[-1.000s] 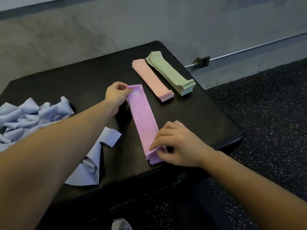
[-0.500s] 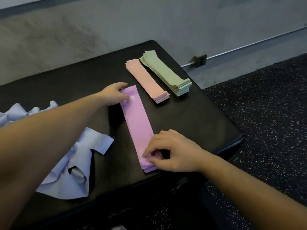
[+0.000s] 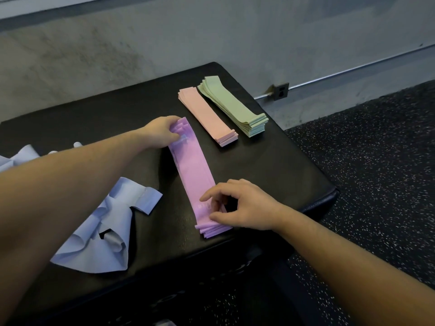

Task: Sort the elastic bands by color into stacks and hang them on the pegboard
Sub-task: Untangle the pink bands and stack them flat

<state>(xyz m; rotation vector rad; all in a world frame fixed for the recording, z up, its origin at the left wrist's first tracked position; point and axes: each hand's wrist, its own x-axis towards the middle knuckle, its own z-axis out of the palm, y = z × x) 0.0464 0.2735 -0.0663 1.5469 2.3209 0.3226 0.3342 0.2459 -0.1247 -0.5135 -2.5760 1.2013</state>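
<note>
**Soft bands on a padded black top**

The black padded worktop point(image 3: 270, 165) looks like smooth vinyl or leather with a dull sheen. The flat purple elastic bands point(image 3: 191, 171), the pink stack of bands point(image 3: 207, 114) and the pale green stack of bands point(image 3: 231, 105) appear thin, smooth and matt, like rubbery sheet. The loose pale blue bands point(image 3: 98, 241) crumple softly with a faint satin shine. The dark speckled floor point(image 3: 376, 172) looks rough and granular; the grey wall point(image 3: 164, 38) is matt, mottled concrete.

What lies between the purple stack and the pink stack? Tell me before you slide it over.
Nothing visible: only bare black bench top separates the purple stack from the pink stack. The left hand and right hand grip the purple stack's ends.
</note>
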